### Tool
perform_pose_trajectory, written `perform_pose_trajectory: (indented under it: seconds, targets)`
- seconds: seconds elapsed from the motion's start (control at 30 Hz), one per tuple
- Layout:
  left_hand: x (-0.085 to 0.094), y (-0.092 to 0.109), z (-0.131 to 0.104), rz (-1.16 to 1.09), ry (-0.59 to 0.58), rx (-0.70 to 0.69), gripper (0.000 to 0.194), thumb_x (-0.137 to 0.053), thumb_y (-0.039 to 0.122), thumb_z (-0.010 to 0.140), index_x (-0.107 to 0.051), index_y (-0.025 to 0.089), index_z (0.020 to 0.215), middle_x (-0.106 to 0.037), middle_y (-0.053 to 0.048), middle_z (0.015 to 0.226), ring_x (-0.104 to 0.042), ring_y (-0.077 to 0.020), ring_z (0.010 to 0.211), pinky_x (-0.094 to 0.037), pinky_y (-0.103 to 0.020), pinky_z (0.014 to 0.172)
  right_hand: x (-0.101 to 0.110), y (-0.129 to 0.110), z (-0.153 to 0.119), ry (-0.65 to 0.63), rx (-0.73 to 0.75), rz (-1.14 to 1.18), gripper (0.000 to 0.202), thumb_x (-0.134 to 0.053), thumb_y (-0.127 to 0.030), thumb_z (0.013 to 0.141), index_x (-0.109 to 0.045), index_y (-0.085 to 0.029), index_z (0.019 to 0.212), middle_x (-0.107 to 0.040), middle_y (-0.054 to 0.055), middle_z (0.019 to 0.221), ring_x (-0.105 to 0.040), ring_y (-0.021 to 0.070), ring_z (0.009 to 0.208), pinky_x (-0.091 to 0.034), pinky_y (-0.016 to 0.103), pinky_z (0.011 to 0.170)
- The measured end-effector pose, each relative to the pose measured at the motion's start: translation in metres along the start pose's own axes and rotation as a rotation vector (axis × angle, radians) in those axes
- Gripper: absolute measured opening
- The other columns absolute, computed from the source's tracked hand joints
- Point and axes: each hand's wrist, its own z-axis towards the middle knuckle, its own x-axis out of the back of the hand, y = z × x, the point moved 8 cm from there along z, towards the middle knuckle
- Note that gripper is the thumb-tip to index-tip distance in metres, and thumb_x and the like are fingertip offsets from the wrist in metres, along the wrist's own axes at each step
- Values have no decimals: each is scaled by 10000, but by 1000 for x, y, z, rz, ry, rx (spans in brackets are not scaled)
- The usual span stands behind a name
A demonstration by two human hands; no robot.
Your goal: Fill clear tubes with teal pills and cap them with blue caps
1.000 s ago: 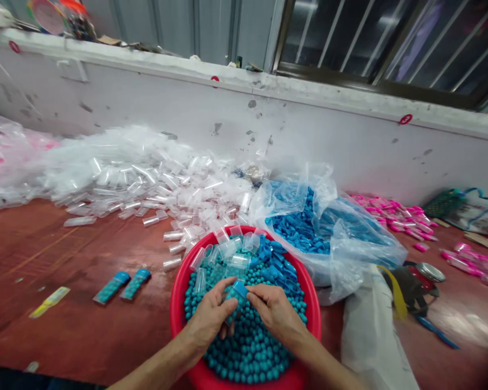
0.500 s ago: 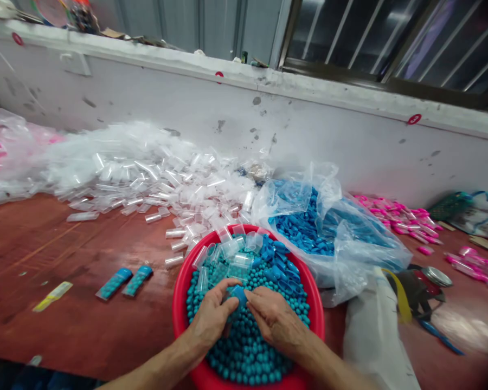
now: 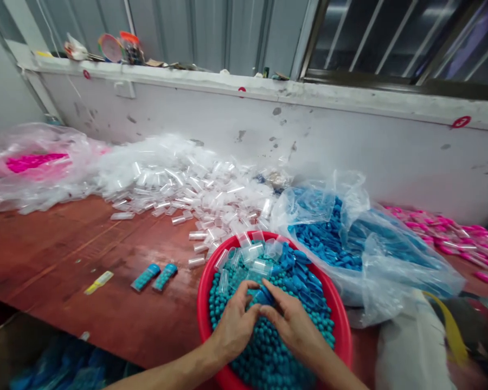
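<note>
Over a red basin [image 3: 205, 303] of turquoise beads [image 3: 264, 346], my left hand [image 3: 236, 319] pinches a small clear tube, mostly hidden by my fingers. A blue cap [image 3: 263, 296] shows at its upper end. My right hand [image 3: 295, 322] closes on that cap from the other side, its fingers and thumb pressed around it. Inside the basin, several clear empty tubes [image 3: 252, 252] and a heap of loose blue caps [image 3: 307, 281] lie on top of the beads.
Two bead-filled tubes with blue caps [image 3: 145, 277] and a yellow strip [image 3: 99, 282] lie left on the red table [image 3: 57, 244]. Behind are a pile of clear tubes [image 3: 166, 179] and a plastic bag of blue caps [image 3: 325, 238]. Pink-capped tubes [image 3: 451, 230] lie far right.
The view has swung left, so the basin and table things appear further right. My right fingers have come up over the blue cap, which now tilts between both hands.
</note>
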Motion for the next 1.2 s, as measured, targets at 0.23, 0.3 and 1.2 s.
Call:
perform_pose_trajectory:
  seconds: [0.23,0.3,1.2]
  targets:
    - [-3,14,0,-99,-40,-134,394,-475,237,738,-443,154,1122,-561,-26,902,-512,-163,843,-383,-294,827,-25,-11,-5,-8,70,-286,888,-640,-277,619,-182,-92,1356,-357,190,1322,-337,293,1224,-335,434,972]
    - [-5,17,-1,-74,-33,-146,323,-468,230,742,-474,162,1058,-558,-7,837,-506,-150,776,-398,-276,762,-23,-13,-8,84,105,-359,826,-602,-270,634,-216,-81,1340,-394,212,1285,-402,315,1174,-382,453,923]
    - [28,41,-21,1477,35,-491,378,-346,97,815,-533,254,1104,-592,-49,948,-531,-197,899,-405,-331,794,19,8,3,-2,13,-570,266,-422,-231,844,-603,-193,1034,-656,47,1003,-595,191,931,-436,288,814]
